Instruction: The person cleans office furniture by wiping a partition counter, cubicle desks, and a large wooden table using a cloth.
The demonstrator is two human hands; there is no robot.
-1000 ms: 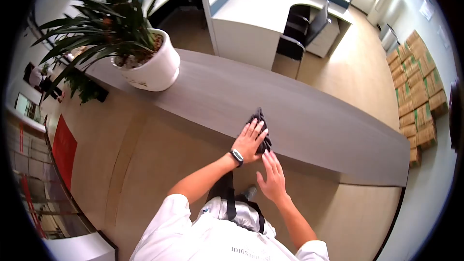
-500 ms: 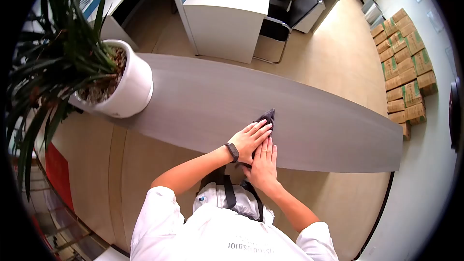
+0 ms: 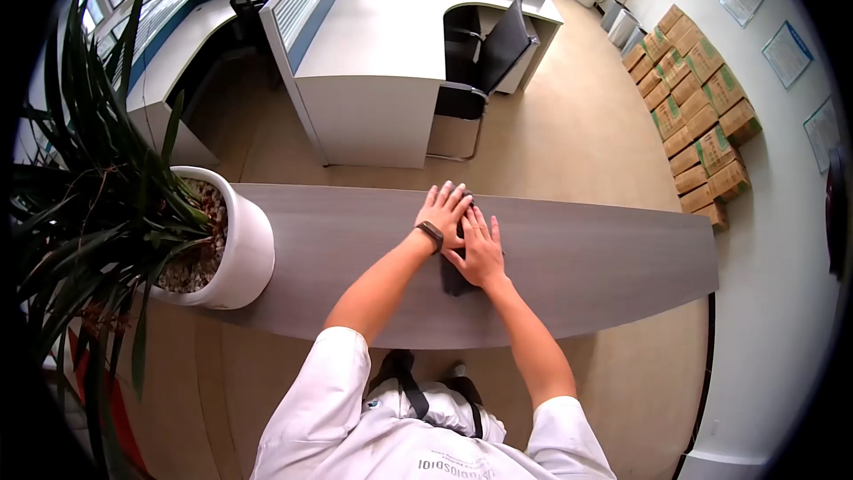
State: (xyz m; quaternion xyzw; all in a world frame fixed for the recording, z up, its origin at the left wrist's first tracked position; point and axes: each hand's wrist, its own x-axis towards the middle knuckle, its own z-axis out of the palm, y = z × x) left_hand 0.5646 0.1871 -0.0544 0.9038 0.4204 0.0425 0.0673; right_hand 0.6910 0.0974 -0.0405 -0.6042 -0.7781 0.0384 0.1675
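Note:
A dark cloth (image 3: 456,276) lies on the grey curved counter (image 3: 586,258), partly covered by both hands. My left hand (image 3: 442,212), with a black band at the wrist, rests flat on the cloth's upper part, its fingers spread toward the counter's far edge. Beside it on the right, my right hand (image 3: 481,252) presses down with outstretched fingers, its thumb pointing left over the cloth. The two hands touch or nearly touch. Part of the cloth shows below them and a little between the fingers.
A white pot (image 3: 253,253) with a long-leaved plant stands on the counter's left end. Beyond the counter are a white desk (image 3: 373,107) and a black chair (image 3: 506,44). Stacked cardboard boxes (image 3: 702,116) line the right wall.
Both hands and the cloth have moved away from the near edge toward the counter's far edge. The right hand has come up beside the left, onto the cloth. The view has shifted.

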